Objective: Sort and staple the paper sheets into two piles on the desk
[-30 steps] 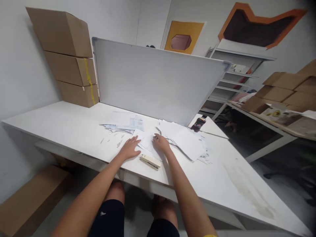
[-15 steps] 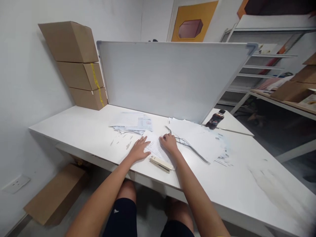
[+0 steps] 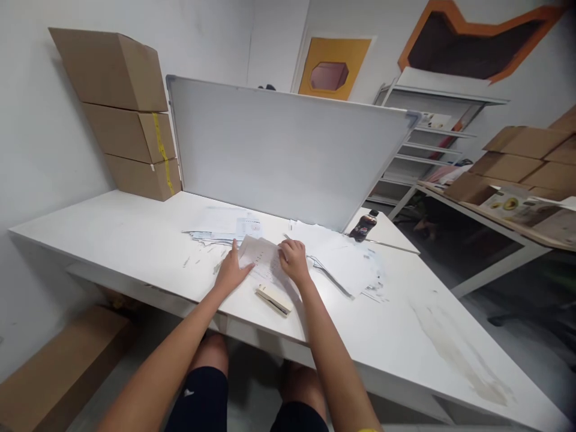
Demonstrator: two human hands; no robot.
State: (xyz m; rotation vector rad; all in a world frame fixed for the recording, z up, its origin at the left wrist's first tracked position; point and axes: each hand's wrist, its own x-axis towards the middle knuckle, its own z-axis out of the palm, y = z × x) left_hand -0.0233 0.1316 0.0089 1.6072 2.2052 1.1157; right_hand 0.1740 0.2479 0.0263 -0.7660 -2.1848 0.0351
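Printed sheets of paper stand slightly raised off the desk between my hands. My left hand holds their left edge, with the thumb over the front and the other fingers partly hidden. At the right edge, the fingers of my right hand are curled in a pinch on the paper. A cream stapler lies on the desk just below the sheets, touched by neither hand. Beyond my left hand is a messy stack of papers; a larger spread of white sheets lies to the right.
A whiteboard stands across the back of the white desk. Stacked cardboard boxes rise at the back left. A dark cola bottle stands at the back right, and a metal shelf is beyond it.
The sheets, flat on the desk before, are now lifted at the top. My left hand has turned upright at their edge and my right hand has risen with them. The view has shifted right.
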